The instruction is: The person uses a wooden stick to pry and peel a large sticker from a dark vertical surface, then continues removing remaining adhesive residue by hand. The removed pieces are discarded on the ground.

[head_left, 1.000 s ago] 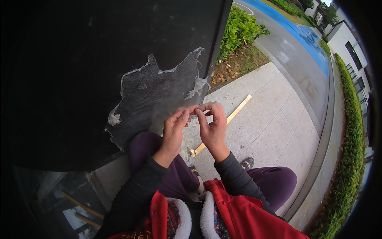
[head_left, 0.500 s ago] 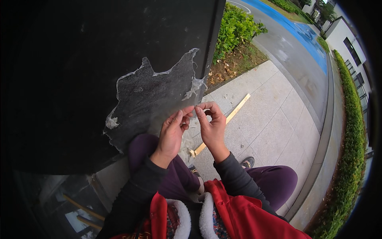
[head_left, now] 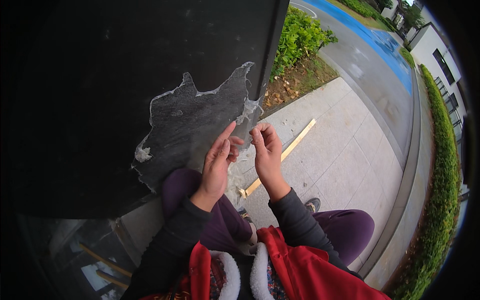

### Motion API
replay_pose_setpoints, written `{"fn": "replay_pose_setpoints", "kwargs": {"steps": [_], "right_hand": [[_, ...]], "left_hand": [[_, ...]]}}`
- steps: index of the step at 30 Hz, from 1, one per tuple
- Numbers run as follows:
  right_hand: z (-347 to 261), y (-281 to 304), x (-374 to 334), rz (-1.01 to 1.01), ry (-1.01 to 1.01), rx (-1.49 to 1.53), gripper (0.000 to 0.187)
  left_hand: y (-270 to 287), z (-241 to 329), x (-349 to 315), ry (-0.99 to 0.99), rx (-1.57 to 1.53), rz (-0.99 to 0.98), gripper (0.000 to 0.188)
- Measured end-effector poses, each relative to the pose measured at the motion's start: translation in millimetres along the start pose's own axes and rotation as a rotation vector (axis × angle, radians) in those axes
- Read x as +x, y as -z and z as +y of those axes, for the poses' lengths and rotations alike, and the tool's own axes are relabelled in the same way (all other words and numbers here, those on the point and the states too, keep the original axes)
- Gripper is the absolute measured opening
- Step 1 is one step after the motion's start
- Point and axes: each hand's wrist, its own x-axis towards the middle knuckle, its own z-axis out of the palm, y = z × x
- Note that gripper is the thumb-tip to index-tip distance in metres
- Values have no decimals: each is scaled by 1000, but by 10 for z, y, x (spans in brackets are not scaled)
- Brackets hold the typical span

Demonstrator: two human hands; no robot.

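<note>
A dark panel [head_left: 100, 110] stands upright in front of me on the left. A ragged patch [head_left: 200, 112] on it is edged with torn, clear plastic film. Loose whitish film [head_left: 249, 109] hangs in crumpled shreds by the panel's right edge. My left hand [head_left: 218, 165] is open before the patch, its index finger stretched toward those shreds and the others loosely bent. To its right, just below the shreds, my right hand [head_left: 269, 152] pinches thumb against fingers. What sits in that pinch is too small to make out.
A light wooden strip [head_left: 297, 140] lies on the pale stone paving [head_left: 340, 135], with crumpled clear film [head_left: 234, 182] near its lower end. My knees are bent beside the panel. A green shrub [head_left: 300, 40] grows behind the panel's edge; a low hedge [head_left: 440, 165] runs along the right.
My hands were together at the fingertips and are now apart. The left index finger has straightened upward, and the right hand has shifted slightly right, still pinched.
</note>
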Motion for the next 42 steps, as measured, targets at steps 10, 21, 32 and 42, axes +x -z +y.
{"fn": "replay_pose_setpoints", "kwargs": {"steps": [10,21,32,42], "right_hand": [[-73,-562,322,264,-150,151,13],[-652,-66,126,38,61,-462,21],[-836,797,-476,-15,-467,302,25],[-1609,1458,5,114,-296,240,15]], "left_hand": [[39,185,69,28,57,129,39],[-375,222,-181,42,77,166,33],[-1046,171,-553,-56,324,124,20],[-3209,1429,-1285,202,-372,-1279,31]]}}
